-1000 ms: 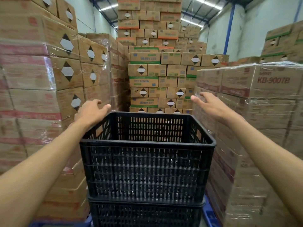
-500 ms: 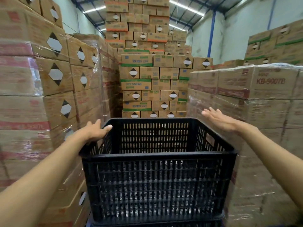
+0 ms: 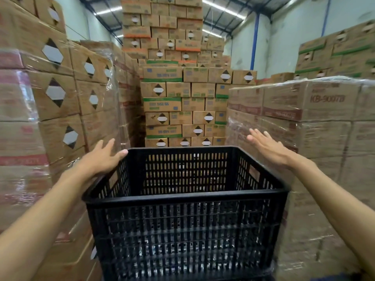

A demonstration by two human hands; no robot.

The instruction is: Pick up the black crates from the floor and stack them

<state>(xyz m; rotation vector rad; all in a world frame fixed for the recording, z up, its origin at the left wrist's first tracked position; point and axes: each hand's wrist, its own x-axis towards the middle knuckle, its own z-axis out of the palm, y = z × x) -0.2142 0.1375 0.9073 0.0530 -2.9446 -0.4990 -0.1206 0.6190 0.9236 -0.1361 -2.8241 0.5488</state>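
Since half a second ago: both hands slightly lifted and spread, black crate (image 3: 185, 201) larger in view and lower in frame. Left hand (image 3: 100, 159) open, fingers splayed, lying at the crate's far-left corner, thumb tip touching or just over the top rim; no closed grip visible. Right hand (image 3: 266, 147) open and flat, fingers extended forward, hovering above and just outside the crate's right rim, apart from it. Crate upright between the two forearms, open top facing up, slotted walls, rectangular handle cut-out on the right wall. Empty inside as far as visible. Underneath, at the bottom edge of view, a dark edge, too cropped to identify. Shrink-wrapped stacks of cardboard boxes (image 3: 60, 94) close on the left, another wrapped pallet of boxes (image 3: 316, 102) close on the right, taller box stack (image 3: 178, 82) straight ahead beyond the crate.
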